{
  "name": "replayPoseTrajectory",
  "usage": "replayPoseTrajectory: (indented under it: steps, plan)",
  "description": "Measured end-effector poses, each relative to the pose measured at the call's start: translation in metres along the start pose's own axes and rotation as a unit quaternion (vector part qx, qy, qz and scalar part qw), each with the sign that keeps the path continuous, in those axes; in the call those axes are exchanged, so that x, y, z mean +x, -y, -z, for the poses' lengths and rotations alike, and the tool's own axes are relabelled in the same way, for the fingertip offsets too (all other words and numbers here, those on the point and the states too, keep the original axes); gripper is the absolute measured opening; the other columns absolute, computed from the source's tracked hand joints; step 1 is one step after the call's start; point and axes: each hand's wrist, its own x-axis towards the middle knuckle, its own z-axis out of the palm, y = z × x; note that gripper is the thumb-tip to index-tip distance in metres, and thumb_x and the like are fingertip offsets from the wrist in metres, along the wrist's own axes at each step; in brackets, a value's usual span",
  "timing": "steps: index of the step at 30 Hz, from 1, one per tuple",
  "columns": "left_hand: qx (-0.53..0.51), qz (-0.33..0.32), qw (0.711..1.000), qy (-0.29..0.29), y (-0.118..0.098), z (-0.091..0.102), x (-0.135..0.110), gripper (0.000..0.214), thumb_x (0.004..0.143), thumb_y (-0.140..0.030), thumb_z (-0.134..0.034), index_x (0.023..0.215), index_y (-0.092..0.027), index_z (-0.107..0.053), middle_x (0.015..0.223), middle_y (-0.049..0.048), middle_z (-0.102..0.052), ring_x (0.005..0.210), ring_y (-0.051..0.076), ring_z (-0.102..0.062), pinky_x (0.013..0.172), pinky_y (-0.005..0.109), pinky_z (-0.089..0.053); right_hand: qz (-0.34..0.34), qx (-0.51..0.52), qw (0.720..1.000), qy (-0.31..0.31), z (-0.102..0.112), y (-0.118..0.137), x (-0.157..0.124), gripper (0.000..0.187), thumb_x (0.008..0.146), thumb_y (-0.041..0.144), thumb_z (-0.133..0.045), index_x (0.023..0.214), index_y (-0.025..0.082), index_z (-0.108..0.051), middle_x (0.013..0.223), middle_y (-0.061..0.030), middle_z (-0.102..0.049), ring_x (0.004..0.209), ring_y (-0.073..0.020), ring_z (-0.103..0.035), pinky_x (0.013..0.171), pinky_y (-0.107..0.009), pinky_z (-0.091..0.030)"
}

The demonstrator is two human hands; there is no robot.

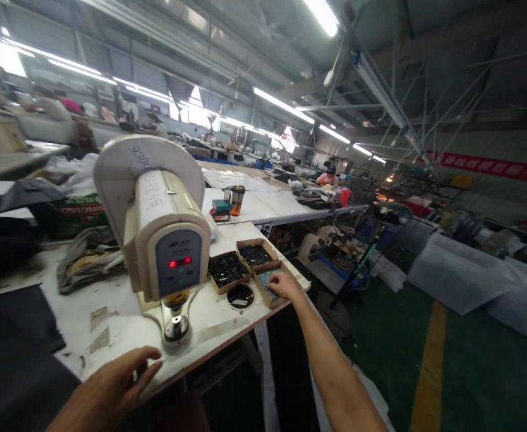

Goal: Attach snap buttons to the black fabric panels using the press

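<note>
Nearby, three boxes, right hand at one

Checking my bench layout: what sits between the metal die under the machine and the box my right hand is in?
A round black dish lies between the die and the box, in the head view.

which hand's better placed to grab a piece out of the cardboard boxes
Right, probably. The right hand is over the nearest cardboard box, reaching among its small parts. The left hand rests on the table edge by the press machine, away from the boxes.
</note>
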Motion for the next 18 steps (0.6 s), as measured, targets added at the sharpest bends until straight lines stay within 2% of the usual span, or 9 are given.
replayPoseTrajectory:
  steps: [1, 2, 5, 8, 10, 14, 18]
  plan:
    - [-0.016, -0.025, 0.999, 0.035, -0.026, -0.001, 0.007, 0.037, 0.095, -0.057, -0.05, 0.11, -0.033, -0.074, 0.099, 0.0003, -0.077, 0.088, 0.023, -0.073, 0.077, 0.03, -0.055, 0.001, -0.022, 1.0, 0.002, -0.004, -0.002, 0.0, 0.013, 0.075, 0.035, -0.081, 0.079, 0.023, -0.078, 0.087, -0.0021, -0.078, 0.092, -0.0231, -0.069, 0.081, -0.029, -0.047]
    - [-0.03, -0.047, 0.998, 0.044, -0.052, -0.003, 0.015, 0.036, 0.098, -0.053, -0.048, 0.112, -0.032, -0.073, 0.103, 0.001, -0.077, 0.09, 0.022, -0.072, 0.08, 0.03, -0.053, 0.001, -0.041, 0.999, 0.0, -0.007, -0.003, 0.001, 0.013, 0.08, 0.037, -0.077, 0.081, 0.024, -0.079, 0.088, -0.0024, -0.078, 0.092, -0.0227, -0.069, 0.08, -0.029, -0.047]
    - [-0.055, -0.121, 0.991, 0.019, -0.122, -0.014, 0.054, 0.029, 0.099, -0.04, -0.049, 0.115, -0.027, -0.07, 0.103, 0.0031, -0.075, 0.09, 0.021, -0.071, 0.086, 0.032, -0.051, 0.001, -0.081, 0.997, -0.019, -0.017, -0.004, 0.001, 0.022, 0.092, 0.039, -0.062, 0.09, 0.026, -0.08, 0.098, -0.0043, -0.08, 0.096, -0.0228, -0.07, 0.08, -0.029, -0.046]
    - [-0.09, -0.195, 0.977, -0.014, -0.168, -0.036, 0.112, 0.026, 0.099, -0.028, -0.05, 0.115, -0.025, -0.069, 0.11, 0.0038, -0.074, 0.099, 0.02, -0.069, 0.091, 0.029, -0.049, -0.002, -0.11, 0.993, -0.046, -0.023, -0.004, -0.002, 0.033, 0.099, 0.04, -0.05, 0.097, 0.029, -0.08, 0.105, -0.0053, -0.08, 0.099, -0.0239, -0.071, 0.08, -0.031, -0.046]
    - [-0.063, -0.218, 0.974, -0.026, -0.189, -0.052, 0.158, 0.026, 0.099, -0.024, -0.047, 0.114, -0.022, -0.068, 0.11, 0.0055, -0.073, 0.104, 0.019, -0.068, 0.093, 0.028, -0.049, 0.002, -0.13, 0.989, -0.069, -0.027, -0.008, -0.003, 0.036, 0.1, 0.041, -0.046, 0.102, 0.031, -0.081, 0.106, -0.0045, -0.08, 0.099, -0.0241, -0.072, 0.081, -0.031, -0.047]
    - [0.029, -0.174, 0.984, -0.025, -0.215, -0.075, 0.244, 0.032, 0.1, -0.017, -0.044, 0.12, -0.019, -0.068, 0.119, 0.0094, -0.07, 0.112, 0.021, -0.067, 0.097, 0.029, -0.049, 0.027, -0.133, 0.986, -0.099, -0.033, -0.019, -0.001, 0.036, 0.097, 0.041, -0.047, 0.109, 0.037, -0.08, 0.109, -0.0013, -0.08, 0.102, -0.0235, -0.073, 0.082, -0.03, -0.05]
    - [0.081, -0.126, 0.989, 0.018, -0.227, -0.088, 0.297, 0.021, 0.092, -0.012, -0.06, 0.107, -0.014, -0.075, 0.114, 0.015, -0.073, 0.114, 0.028, -0.068, 0.098, 0.036, -0.053, 0.055, -0.095, 0.988, -0.114, -0.037, -0.027, 0.005, 0.038, 0.095, 0.04, -0.047, 0.109, 0.034, -0.081, 0.111, -0.0018, -0.079, 0.102, -0.0241, -0.074, 0.082, -0.03, -0.053]
